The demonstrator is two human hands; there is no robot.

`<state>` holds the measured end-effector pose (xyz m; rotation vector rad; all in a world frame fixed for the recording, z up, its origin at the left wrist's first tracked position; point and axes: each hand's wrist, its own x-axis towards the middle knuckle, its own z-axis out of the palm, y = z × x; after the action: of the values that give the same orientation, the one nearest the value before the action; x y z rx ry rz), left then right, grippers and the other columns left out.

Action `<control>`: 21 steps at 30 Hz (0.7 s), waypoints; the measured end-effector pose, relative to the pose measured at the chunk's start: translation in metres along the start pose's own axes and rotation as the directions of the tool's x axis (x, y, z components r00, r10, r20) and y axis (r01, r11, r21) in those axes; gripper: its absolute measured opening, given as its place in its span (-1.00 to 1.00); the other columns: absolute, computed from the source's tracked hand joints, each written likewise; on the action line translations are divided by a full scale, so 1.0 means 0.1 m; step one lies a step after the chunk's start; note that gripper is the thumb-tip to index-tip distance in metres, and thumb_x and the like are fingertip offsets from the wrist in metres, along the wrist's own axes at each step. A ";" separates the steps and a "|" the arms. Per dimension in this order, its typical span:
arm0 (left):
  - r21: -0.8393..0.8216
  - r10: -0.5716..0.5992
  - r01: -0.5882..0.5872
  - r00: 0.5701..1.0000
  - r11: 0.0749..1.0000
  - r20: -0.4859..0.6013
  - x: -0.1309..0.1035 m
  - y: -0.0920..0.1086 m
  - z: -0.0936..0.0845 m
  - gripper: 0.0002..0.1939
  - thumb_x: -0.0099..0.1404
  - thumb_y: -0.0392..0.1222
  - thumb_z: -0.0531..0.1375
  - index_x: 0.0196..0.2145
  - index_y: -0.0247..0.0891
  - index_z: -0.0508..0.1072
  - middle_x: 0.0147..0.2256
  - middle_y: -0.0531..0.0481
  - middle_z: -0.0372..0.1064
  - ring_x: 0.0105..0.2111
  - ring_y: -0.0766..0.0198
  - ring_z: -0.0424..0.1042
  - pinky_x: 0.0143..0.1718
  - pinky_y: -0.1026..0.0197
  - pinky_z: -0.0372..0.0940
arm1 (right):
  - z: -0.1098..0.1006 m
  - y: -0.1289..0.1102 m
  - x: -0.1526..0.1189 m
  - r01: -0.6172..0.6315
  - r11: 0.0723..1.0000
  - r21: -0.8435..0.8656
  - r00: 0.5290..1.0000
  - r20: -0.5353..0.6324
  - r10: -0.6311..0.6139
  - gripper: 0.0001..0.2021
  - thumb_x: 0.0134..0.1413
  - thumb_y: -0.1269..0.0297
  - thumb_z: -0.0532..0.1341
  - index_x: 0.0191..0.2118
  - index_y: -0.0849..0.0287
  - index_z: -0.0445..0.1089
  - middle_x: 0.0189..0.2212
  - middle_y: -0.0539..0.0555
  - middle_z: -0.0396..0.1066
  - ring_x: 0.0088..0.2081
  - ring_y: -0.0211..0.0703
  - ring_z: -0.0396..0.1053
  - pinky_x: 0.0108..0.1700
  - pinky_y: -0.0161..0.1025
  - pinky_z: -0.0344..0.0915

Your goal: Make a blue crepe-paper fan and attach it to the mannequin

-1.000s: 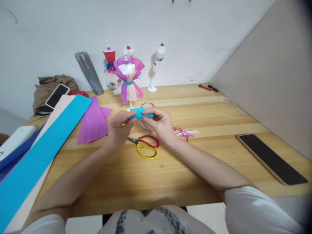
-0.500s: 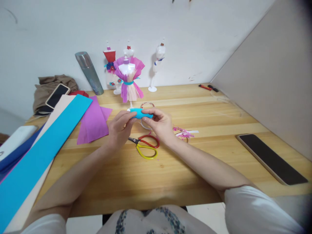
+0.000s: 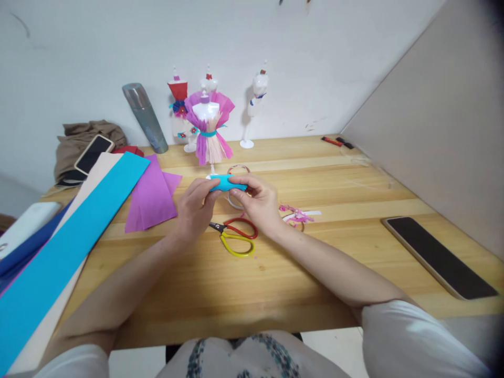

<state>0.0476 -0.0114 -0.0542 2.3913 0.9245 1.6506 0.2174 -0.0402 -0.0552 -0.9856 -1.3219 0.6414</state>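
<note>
Two hands, one small blue piece [image 3: 226,182] pinched between them over the tabletop [image 3: 244,299].
My left hand [image 3: 195,206] is clamped on the left end of the piece, thumb below and fingers above, and my right hand [image 3: 260,203] grips its right part the same way, where the end looks ruffled. The piece is held up level, just in front of the dressed mannequin [image 3: 214,149] with its purple and pale pink skirt. Nearer me, below my hands, lie the scissors [image 3: 222,228], one handle red and one yellow. Purple sheets [image 3: 147,202] and a long blue strip [image 3: 74,241] lie to my left; pink scraps [image 3: 297,215] and a large phone [image 3: 441,257] lie to my right.
</note>
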 end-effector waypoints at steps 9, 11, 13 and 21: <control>0.015 -0.021 0.020 1.000 1.000 0.011 0.01 0.00 0.00 -0.93 0.35 -0.28 0.24 -0.26 -0.19 0.55 -0.27 0.00 0.56 -0.27 0.27 0.51 -0.23 0.24 0.40 | -0.01 0.00 0.00 0.010 0.996 -0.084 1.000 0.022 -0.008 -0.87 0.06 0.38 0.32 -0.24 0.09 0.57 -0.22 0.07 0.56 -0.17 -0.10 0.47 -0.08 -0.09 0.40; 0.000 -0.033 0.033 0.999 0.999 0.014 0.00 0.00 0.00 -0.93 0.35 -0.27 0.24 -0.26 -0.19 0.55 -0.27 0.00 0.56 -0.27 0.27 0.50 -0.24 0.23 0.40 | -0.02 -0.01 -0.01 0.032 0.994 -0.104 0.999 0.024 -0.030 -0.90 0.08 0.36 0.31 -0.25 0.09 0.56 -0.24 0.06 0.55 -0.19 -0.11 0.46 -0.09 -0.09 0.40; -0.016 -0.053 0.053 0.998 0.998 0.016 0.00 -0.01 0.01 -0.93 0.34 -0.27 0.23 -0.27 -0.18 0.55 -0.27 0.00 0.55 -0.27 0.26 0.50 -0.24 0.23 0.40 | -0.02 -0.02 -0.01 0.046 0.991 -0.123 0.999 0.026 -0.043 -0.92 0.10 0.35 0.31 -0.27 0.10 0.54 -0.27 0.06 0.54 -0.21 -0.11 0.46 -0.10 -0.10 0.39; -0.105 -0.132 0.132 0.991 0.986 0.003 0.00 0.00 0.02 -0.95 0.26 -0.31 0.27 -0.32 -0.20 0.55 -0.35 0.03 0.54 -0.37 0.31 0.48 -0.32 0.27 0.38 | -0.01 -0.01 -0.01 0.001 0.994 -0.108 1.000 0.015 0.001 -0.96 0.06 0.35 0.31 -0.32 0.11 0.52 -0.31 0.04 0.54 -0.26 -0.14 0.45 -0.15 -0.13 0.38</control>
<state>0.0494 -0.0111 -0.0549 2.2087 0.9494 1.6144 0.2176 -0.0421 -0.0550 -1.0705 -1.3818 0.5831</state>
